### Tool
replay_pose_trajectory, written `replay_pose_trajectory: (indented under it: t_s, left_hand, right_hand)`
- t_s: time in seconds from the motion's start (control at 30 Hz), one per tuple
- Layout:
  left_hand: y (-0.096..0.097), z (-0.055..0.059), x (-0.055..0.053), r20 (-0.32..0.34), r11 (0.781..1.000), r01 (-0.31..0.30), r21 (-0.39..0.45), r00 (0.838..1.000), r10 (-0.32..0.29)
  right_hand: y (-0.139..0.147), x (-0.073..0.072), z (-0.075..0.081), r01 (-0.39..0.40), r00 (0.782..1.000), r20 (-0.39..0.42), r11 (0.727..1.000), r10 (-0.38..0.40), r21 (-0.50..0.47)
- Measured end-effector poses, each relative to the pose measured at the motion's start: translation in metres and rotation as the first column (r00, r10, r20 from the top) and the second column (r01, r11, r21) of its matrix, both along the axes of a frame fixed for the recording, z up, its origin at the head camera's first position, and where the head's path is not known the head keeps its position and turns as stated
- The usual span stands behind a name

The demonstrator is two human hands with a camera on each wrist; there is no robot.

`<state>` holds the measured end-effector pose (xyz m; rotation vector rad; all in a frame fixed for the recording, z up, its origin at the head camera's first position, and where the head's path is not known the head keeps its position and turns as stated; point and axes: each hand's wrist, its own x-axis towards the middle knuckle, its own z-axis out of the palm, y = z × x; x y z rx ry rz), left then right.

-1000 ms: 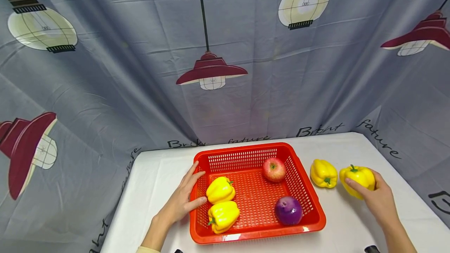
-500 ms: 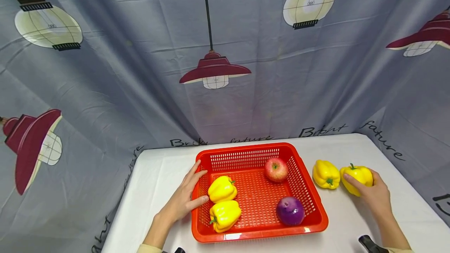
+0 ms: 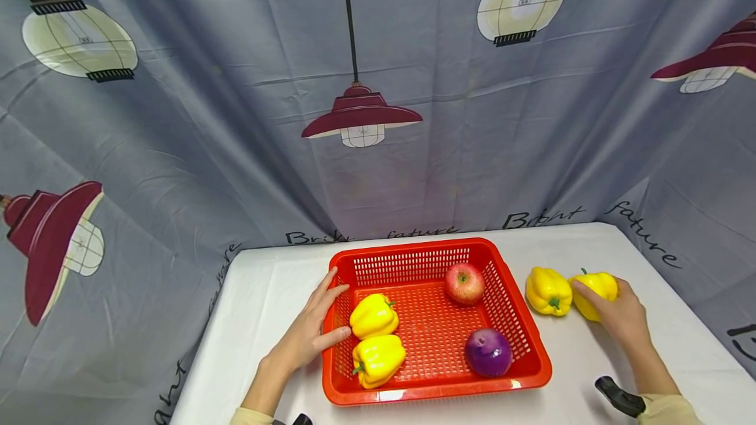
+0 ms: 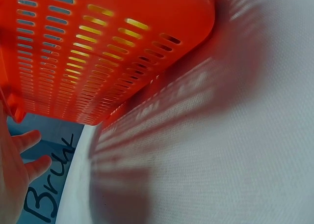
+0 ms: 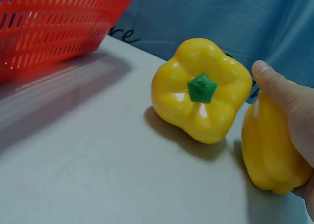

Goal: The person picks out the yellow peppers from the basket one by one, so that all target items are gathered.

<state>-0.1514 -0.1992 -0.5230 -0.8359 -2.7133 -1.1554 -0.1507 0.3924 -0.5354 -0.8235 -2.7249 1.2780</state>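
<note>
Hands differ in what they do: the right hand grips a yellow pepper to the right of the red basket, thumb along one flank and fingers round the other; the left hand lies spread at the basket's left rim, clenched on nothing, though whether it presses the rim is hard to tell. The held pepper is farther from the basket than a second pepper, which lies just beside it on the worktop; whether the two touch, or the held one bears on the worktop, is unclear.

Its even, glossy skin suggests a light, stiff model, unlikely to bruise; the smooth surface could slip under a fingertip pinch, so a wide hold round its broad shoulders, thumb set in a furrow between lobes, seems surest; the short green stem looks a poor handle. On the side nearer the basket, the second pepper leaves the thumb little room.
</note>
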Motion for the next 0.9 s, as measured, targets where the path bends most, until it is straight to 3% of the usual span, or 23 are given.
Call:
replay_pose_trajectory:
  t_s: [0.3, 0.6, 0.9]
  left_hand:
    - [0.001, 0.000, 0.000, 0.001, 1.000, 0.002, 0.007, 1.000, -0.002]
    - [0.000, 0.000, 0.000, 0.001, 1.000, 0.005, 0.010, 1.000, -0.005]
    - [0.000, -0.002, 0.000, -0.004, 1.000, 0.006, 0.009, 1.000, -0.006]
  right_hand:
    - [-0.005, -0.012, 0.000, 0.013, 1.000, 0.011, 0.999, -0.014, 0.035]
    - [-0.005, -0.014, 0.002, 0.001, 1.000, 0.021, 0.996, -0.002, 0.084]
    - [-0.001, -0.008, 0.000, -0.087, 0.996, -0.013, 0.992, 0.088, 0.092]
